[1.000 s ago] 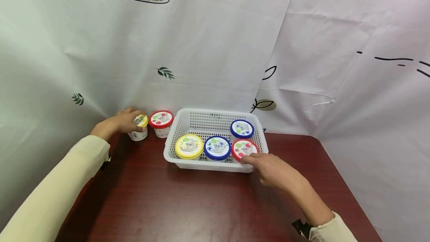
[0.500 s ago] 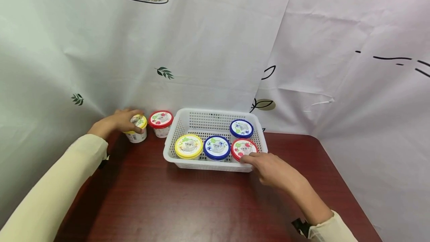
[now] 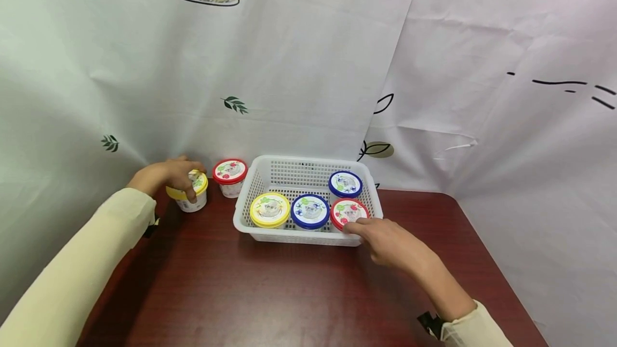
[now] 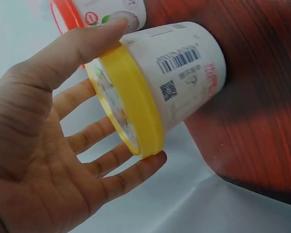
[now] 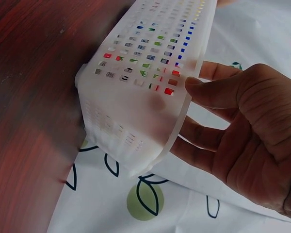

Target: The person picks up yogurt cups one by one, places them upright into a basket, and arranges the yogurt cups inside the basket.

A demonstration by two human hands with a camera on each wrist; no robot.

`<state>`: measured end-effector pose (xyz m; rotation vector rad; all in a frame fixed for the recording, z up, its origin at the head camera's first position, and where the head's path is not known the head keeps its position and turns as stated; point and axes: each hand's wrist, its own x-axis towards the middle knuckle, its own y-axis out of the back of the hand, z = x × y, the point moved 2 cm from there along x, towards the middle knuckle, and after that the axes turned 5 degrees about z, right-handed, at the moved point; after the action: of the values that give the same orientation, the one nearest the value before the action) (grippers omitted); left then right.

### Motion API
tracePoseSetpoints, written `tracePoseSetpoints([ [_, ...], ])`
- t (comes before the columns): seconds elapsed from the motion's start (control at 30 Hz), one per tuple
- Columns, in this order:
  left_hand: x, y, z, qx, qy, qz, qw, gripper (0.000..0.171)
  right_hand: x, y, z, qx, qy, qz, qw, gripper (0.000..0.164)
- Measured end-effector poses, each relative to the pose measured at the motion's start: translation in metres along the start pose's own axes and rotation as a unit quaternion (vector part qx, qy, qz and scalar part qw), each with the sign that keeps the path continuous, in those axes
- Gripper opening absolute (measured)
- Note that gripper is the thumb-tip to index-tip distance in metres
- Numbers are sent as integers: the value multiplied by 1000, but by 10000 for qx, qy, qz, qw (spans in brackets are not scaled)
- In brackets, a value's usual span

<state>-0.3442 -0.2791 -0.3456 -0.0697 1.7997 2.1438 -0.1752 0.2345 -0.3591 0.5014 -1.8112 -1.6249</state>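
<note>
At the back left of the table, my left hand grips a white tub with a yellow lid. The thumb lies on the near side of its lid and the fingers spread round the other side. A red-lidded tub stands just to its right. My right hand pinches the front right rim of a white plastic basket, thumb outside and fingers over the inner side. Inside that basket sit a yellow-lidded tub, two blue-lidded tubs and a red-lidded tub, close by my right fingers.
The dark red wooden table meets a white patterned cloth hanging behind it and along both sides. The basket stands near the back edge, with bare floor showing in its back left part.
My left hand has drawn the yellow-lidded tub left and slightly towards me, widening the gap to the red-lidded tub. The right hand and basket have stayed in place.
</note>
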Motion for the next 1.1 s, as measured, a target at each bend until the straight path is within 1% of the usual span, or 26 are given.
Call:
tracePoseSetpoints([
  [0.13,-2,6,3,-43,-128,-174,9998,93,-1,2,0,1,11,60,10000,45],
  [0.23,-4,12,5,-170,-215,-373,9989,94,-1,2,0,4,5,82,10000,45],
  [0.37,-7,22,8,-340,-226,-744,9964,96,-1,1,0,-1,17,104,9999,44],
  [0.47,-10,29,12,-464,-209,-922,9944,98,-1,1,-1,-8,25,97,9999,45],
  [0.6,-14,38,17,-530,-250,-963,9936,99,0,1,-1,-13,33,81,10000,45],
  [0.77,-20,45,27,-391,-496,-928,9937,95,1,0,-1,-23,78,102,9999,46],
  [0.9,-25,51,39,-335,-578,-858,9941,95,2,0,-2,-32,99,119,9999,46],
  [1.1,-33,60,62,-350,-733,-694,9943,98,1,0,-2,-49,107,123,9999,45],
])
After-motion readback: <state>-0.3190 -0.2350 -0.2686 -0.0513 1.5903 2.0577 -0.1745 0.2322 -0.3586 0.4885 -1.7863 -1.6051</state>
